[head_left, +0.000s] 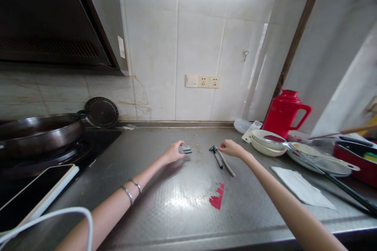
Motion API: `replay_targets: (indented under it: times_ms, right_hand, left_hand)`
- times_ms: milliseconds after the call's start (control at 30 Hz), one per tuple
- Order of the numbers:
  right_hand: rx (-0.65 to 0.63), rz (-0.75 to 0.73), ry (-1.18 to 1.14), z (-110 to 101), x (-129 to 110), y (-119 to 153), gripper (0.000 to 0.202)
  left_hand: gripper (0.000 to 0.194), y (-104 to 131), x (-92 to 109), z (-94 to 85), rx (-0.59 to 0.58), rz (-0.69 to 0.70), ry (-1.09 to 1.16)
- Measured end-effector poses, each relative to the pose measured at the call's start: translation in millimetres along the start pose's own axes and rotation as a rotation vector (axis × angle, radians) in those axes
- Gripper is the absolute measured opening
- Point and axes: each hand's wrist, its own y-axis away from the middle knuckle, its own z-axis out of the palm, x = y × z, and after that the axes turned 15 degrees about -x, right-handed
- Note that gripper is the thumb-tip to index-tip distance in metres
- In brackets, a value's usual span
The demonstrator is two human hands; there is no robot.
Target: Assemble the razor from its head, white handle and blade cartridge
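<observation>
Hands worked mid-counter toward its back edge: left hand (173, 152) pinched a small cartridge pack (186, 149), right hand (230, 148) lay loosely open, fingertips touching the razor (218, 156); judged pickup stage, needing firmer grip next.

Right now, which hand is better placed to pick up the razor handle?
Right. The right hand has its fingertips at the head end of the razor handle on the steel counter. The left hand is farther off and already touches the small blade cartridge.
</observation>
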Motion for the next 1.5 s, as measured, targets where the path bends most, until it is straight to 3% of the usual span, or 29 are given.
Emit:
replay_targets:
  times_ms: [67,200,300,400,700,833,1000,1167,1300,1500]
  right_hand:
    - [0.024,-0.137,0.012,-5.9,-11.6,6.9,0.027]
    - [-0.038,-0.437,0.057,-6.6,-36.0,21.1,0.061]
    - [-0.073,-0.450,0.101,-1.0,-47.4,28.5,0.073]
    - [-0.053,-0.437,0.138,4.2,-51.2,32.8,0.063]
    - [-0.006,-0.478,0.130,4.6,-41.6,23.8,0.051]
    - [-0.026,-0.369,0.019,-4.9,-2.8,13.8,0.053]
    - [-0.139,-0.077,-0.137,-5.0,62.5,11.1,0.065]
    - [-0.209,0.016,-0.199,7.0,84.7,7.9,0.068]
    - [-0.286,0.018,-0.218,12.8,86.5,-1.8,0.071]
    - [-0.296,0.003,-0.187,17.8,97.9,-14.0,0.070]
  left_hand:
    - [0.049,1.3,13.0,1.4,-0.020,0.067,-0.005]
    - [0.052,3.9,42.8,6.6,-0.057,0.150,-0.011]
    - [0.053,7.0,59.4,10.4,-0.083,0.165,-0.005]
    - [0.053,10.1,66.4,13.9,-0.075,0.195,0.024]
    - [0.063,13.7,63.5,20.4,0.013,0.273,0.113]
    - [0.056,24.2,41.7,12.0,0.056,0.243,0.077]
    - [0.036,39.8,-19.6,-9.2,0.205,0.068,0.025]
    - [0.024,46.9,-72.7,-24.7,0.351,-0.120,0.050]
    - [0.021,52.0,-87.4,-20.2,0.361,-0.199,0.064]
    - [0.016,55.4,-85.7,-12.9,0.341,-0.202,0.055]
